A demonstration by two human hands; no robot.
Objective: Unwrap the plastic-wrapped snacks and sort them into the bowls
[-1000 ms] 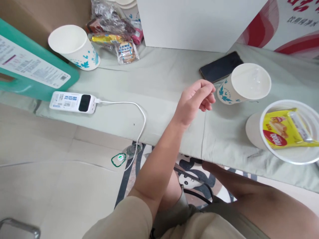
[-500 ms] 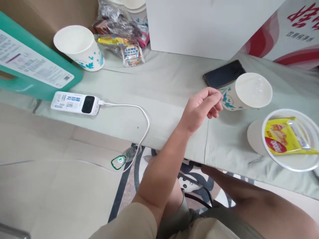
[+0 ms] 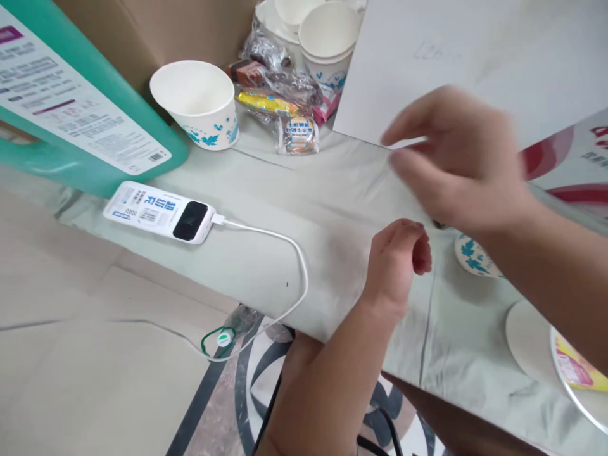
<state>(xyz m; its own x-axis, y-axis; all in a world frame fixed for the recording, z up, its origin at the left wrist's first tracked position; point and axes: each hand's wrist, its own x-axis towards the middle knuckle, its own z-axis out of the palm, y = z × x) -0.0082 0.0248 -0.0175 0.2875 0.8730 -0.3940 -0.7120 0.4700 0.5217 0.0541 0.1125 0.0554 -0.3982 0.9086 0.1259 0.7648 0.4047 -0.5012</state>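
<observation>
My left hand [image 3: 396, 263] is just over the cloth-covered table [image 3: 327, 234], wrist bent, fingers curled in with nothing showing in them. Above and to the right of it, my right hand [image 3: 460, 161] is raised and blurred by motion. Its thumb and forefinger are apart, with only air between them. Under the right forearm, a paper cup with blue leaves [image 3: 477, 256] is mostly covered. A larger white tub [image 3: 532, 339] holding a yellow snack packet [image 3: 577, 367] is partly hidden by the same arm.
On the left, a white power bank [image 3: 156, 212] with a plugged-in white cable [image 3: 297, 247] lies near a green jug [image 3: 156, 142]. A paper cup [image 3: 209, 120], wrapped snacks [image 3: 297, 133] and stacked cups [image 3: 330, 47] stand behind. A white box [image 3: 408, 76] rises at the back.
My right hand has come into view from the right, over the cups. My left hand has curled its fingers further. The view has shifted, so the table items appear farther right.
</observation>
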